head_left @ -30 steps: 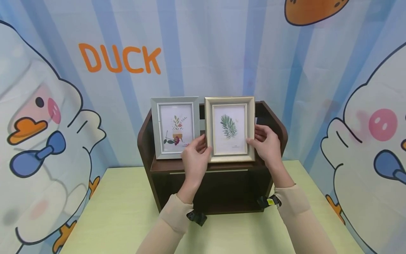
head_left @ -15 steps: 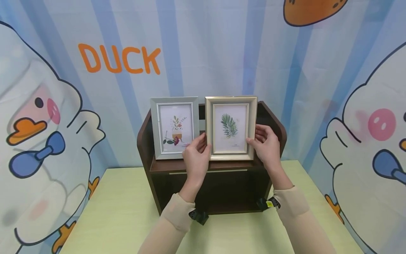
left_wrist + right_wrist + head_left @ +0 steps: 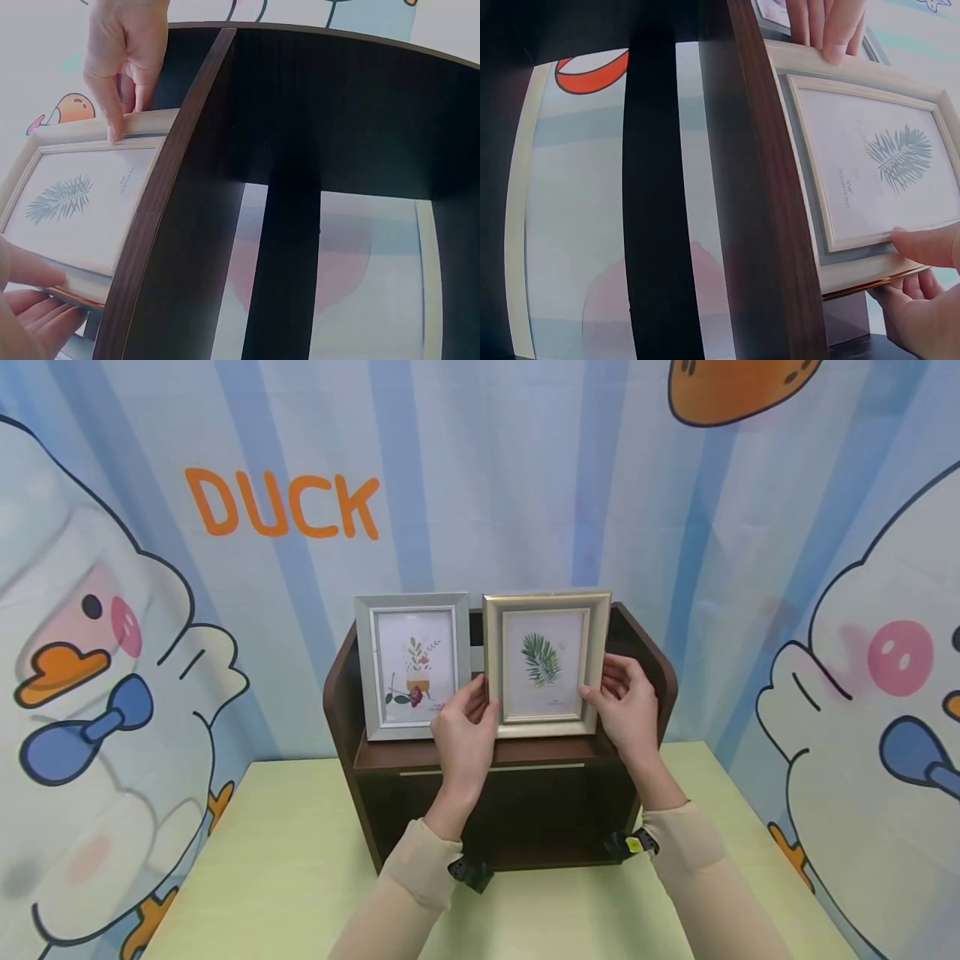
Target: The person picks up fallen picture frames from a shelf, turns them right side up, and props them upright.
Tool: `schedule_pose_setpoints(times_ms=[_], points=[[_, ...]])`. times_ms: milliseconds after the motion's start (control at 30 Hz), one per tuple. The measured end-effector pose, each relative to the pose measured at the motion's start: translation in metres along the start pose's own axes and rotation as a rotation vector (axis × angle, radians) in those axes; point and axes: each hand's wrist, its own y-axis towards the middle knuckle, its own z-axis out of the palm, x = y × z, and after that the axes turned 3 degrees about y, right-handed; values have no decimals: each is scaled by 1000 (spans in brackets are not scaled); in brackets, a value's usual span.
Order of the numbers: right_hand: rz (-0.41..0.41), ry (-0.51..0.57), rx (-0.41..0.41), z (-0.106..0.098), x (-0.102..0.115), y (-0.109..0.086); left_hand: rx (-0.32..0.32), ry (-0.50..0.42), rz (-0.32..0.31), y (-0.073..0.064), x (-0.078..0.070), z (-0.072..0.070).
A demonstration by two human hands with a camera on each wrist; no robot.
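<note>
A gold-rimmed cream picture frame point(image 3: 546, 727) with a green leaf print stands upright over the top shelf, held between both hands. My left hand point(image 3: 467, 735) grips its lower left edge, thumb in front and fingers behind. The lower right edge is pinched by my right hand point(image 3: 628, 706), its thumb point(image 3: 926, 246) on the front. Beside it on the left, a grey-white picture frame point(image 3: 365, 668) with a potted-plant print leans on the same shelf. Both wrist views show the leaf frame close behind the shelf's front edge point(image 3: 161, 195).
The dark brown two-tier shelf point(image 3: 341, 693) has raised side panels and an open lower compartment. It stands on a pale yellow-green table point(image 3: 292, 843). A duck-print curtain point(image 3: 510, 477) hangs behind and on both sides.
The leaf frame has shifted slightly back and right over the shelf, its bottom edge rising a little in view. Both hands keep their hold. The grey-white frame stays in place.
</note>
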Motion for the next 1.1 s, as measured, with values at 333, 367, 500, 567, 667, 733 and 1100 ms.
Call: schedule_pose_setpoints(times_ms=[333, 367, 500, 567, 667, 733, 1100], points=[[-93, -42, -46, 2, -10, -4, -23, 41, 79, -3, 3, 1], [-101, -45, -50, 3, -11, -4, -24, 42, 83, -2, 4, 2], [-116, -48, -50, 3, -6, -5, -23, 49, 89, -1, 3, 2], [-118, -50, -50, 3, -5, -5, -21, 52, 88, 0, 2, 1], [-119, -51, -47, 3, -6, -4, -26, 74, 106, -1, 2, 1], [-124, -56, -52, 3, -12, -2, -30, 105, 129, -1, 3, 1], [-144, -80, -60, 3, -13, -1, -22, 183, 194, 0, 6, 1]])
